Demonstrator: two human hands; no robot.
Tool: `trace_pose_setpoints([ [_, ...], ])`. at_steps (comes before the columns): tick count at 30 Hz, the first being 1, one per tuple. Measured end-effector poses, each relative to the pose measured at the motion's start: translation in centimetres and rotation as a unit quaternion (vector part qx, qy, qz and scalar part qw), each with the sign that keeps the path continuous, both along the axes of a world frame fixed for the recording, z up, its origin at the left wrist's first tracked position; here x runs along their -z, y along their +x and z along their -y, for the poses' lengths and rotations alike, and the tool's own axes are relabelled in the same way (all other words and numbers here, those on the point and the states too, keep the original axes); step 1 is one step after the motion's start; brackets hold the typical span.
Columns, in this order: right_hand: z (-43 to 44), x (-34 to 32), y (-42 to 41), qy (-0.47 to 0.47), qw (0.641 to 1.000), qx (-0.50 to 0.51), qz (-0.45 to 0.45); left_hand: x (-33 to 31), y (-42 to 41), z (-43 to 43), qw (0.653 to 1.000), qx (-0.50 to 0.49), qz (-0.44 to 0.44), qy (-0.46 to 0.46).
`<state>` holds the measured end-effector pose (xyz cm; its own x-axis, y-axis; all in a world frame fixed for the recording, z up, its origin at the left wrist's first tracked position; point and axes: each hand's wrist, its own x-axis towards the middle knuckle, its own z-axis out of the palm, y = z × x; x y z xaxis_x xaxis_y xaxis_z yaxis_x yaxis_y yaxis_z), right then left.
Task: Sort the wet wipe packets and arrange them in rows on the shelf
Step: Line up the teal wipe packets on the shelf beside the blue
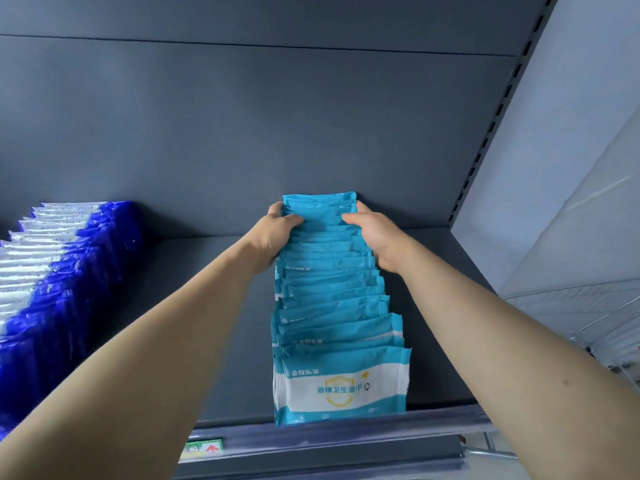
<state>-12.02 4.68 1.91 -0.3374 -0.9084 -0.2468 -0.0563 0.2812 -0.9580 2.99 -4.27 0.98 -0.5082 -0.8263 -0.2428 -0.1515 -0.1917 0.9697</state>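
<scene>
A row of teal and white wet wipe packets point(337, 306) stands upright on the dark grey shelf point(207, 271), running from the front edge to the back panel. My left hand point(273, 233) presses the left side of the rearmost packets, thumb on top. On the right side of the same packets, my right hand point(375, 233) does likewise, so the back of the row is squeezed between both hands. At the far left, a second row of dark blue and white packets point(59, 271) stands on the same shelf.
The shelf's grey back panel point(277, 116) rises behind the rows. A slotted upright point(495, 119) and a pale wall bound the right side. A price rail point(329, 438) with a small label runs along the front edge. Bare shelf lies between the two rows.
</scene>
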Motion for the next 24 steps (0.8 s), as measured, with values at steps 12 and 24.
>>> trace_pose_setpoints([
  [12,-8.2,-5.0,3.2,0.077,0.909,-0.079,-0.403,-3.1,5.9,-6.3,0.919,0.05,0.214,-0.326],
  [24,-15.3,0.0,9.6,0.046,0.746,-0.165,-0.644,2.1,11.9,-14.2,0.743,0.202,0.343,-0.538],
])
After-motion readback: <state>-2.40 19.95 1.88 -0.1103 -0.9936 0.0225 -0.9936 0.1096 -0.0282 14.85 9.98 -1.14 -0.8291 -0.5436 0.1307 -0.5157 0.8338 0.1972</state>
